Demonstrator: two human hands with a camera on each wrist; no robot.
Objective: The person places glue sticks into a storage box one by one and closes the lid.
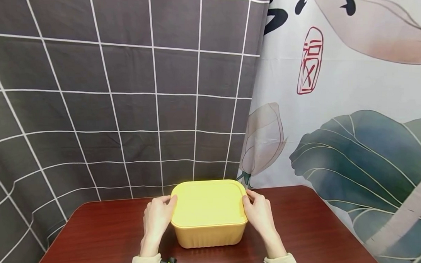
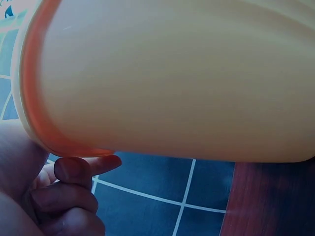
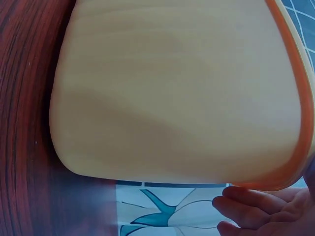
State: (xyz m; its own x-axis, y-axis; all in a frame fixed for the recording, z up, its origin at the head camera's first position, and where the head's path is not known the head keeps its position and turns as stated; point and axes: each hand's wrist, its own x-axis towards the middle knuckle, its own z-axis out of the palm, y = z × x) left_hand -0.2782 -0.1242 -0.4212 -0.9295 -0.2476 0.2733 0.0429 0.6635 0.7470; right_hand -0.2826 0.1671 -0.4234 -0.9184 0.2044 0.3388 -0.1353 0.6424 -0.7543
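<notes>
A yellow lidded plastic box (image 1: 210,236) with rounded corners stands on the table, its flat lid (image 1: 208,203) in place on top. At the lid's left edge, my left hand (image 1: 157,218) pinches the rim, with the thumb on top and the fingers curled beneath. My right hand (image 1: 260,213) grips the opposite edge in the same manner. In the left wrist view, fingertips (image 2: 71,169) show just under the rim. Fingers (image 3: 246,206) also lie below the rim in the right wrist view. What the box holds is hidden by the lid.
The dark red wooden table (image 1: 109,231) has rounded far corners. Behind it hangs a grey curtain (image 1: 126,111) with white grid lines. A white curtain (image 1: 284,152) printed with lotus flowers and leaves hangs at the back and along the right side.
</notes>
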